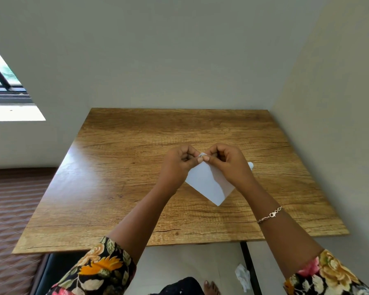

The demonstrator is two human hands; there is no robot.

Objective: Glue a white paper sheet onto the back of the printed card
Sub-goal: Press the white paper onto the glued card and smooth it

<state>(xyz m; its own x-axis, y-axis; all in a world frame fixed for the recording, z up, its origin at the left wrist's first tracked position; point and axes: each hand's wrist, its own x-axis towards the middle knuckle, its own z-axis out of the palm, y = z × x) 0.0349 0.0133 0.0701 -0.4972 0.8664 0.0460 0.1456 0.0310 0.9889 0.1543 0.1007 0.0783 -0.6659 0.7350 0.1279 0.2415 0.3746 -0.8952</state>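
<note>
Nearest: floral sleeves [102,267], one on each forearm, and a crumpled white scrap [242,277] on the floor below the near edge of the surface. Right wrist: thin chain bracelet [270,215]. Wooden surface [115,188], grain running left to right. Item in hand: white paper sheet [207,184], over the middle of the surface and turned corner-on, one corner pointing near and the opposite corner far, plain white face up; whether the near corner rests on the wood cannot be told. Left hand [179,165] and right hand [226,162]: both curled, thumb and forefinger of each pinching the sheet's far corner, fingertips touching one another. A sliver of dark marking shows at that corner (probably the printed card [201,154] lying behind the sheet, though this cannot be confirmed). Step judged: seating the sheet's corner on the card. To do it well, bring the two corners flush before squeezing, then press outward along each edge from the pinch so that no skew or bubble sets. Just beyond the right hand: small white rounded object [250,166], unidentified. Far: pale wall; window [4,81] at far left.
</note>
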